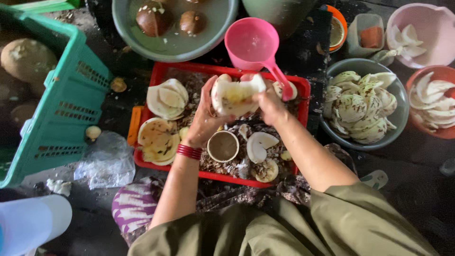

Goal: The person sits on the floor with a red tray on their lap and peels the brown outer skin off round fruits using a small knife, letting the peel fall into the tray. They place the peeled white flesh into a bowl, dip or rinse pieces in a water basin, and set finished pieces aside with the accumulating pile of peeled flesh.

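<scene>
Both of my hands are up over a red tray (156, 167). My left hand (204, 118) cups a pale, peeled coconut piece (233, 96) from the left. My right hand (269, 105) grips the same piece from the right; whether it also holds a tool is hidden. Red bangles circle my left wrist. In the tray lie coconut halves (167, 98), peeled white pieces (259, 144), brown shavings and a small round cup (223, 146).
A pink scoop (251, 42) stands behind the tray. A grey basin (175, 45) with two brown coconuts sits at the back. At the right a grey bowl (400, 114), a red bowl (429, 73) and a pink bowl (436, 38) hold white coconut pieces. A green crate (61, 114) stands left.
</scene>
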